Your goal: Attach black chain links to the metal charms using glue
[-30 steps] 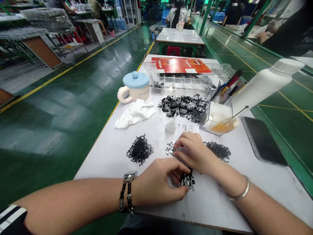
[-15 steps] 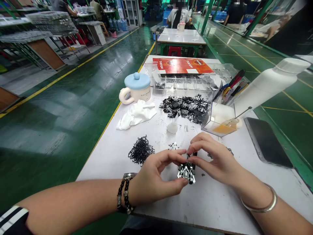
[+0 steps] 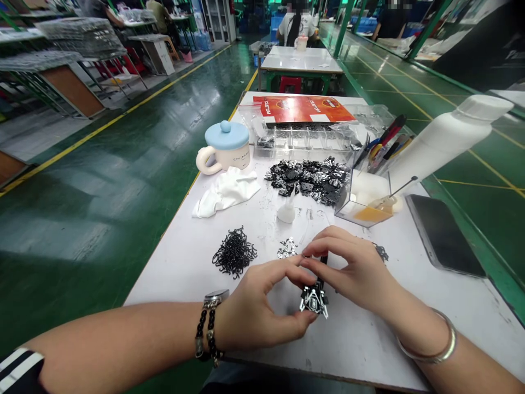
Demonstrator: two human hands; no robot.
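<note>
**Hands, near edge of the bench, seen from my remote head view, left to right.** The left hand is half open and curved, its thumb at the lower edge of a black-and-silver metal piece; I cannot tell whether it grips. The piece lies near the bench's near edge, between both hands, with a black strip rising from it. The right hand is also half open, its fingertips curled in beside that strip; I cannot tell how firm this hold is. A watch and a beaded bracelet circle the left wrist, and a silver bangle circles the right.

**Surface, left to right.** On the white workbench are a blue-lidded mug, a white cloth, and a tangled pile of black wire clips. Beyond the hands lie small silver parts, a heap of black-and-silver parts, a clear compartment box, and a clear acrylic holder. A large white bottle and a phone lie at right.

**Room.** A glossy green floor with yellow lines runs between wire racks at far left and a white table at far centre, where a co-worker sits.
</note>
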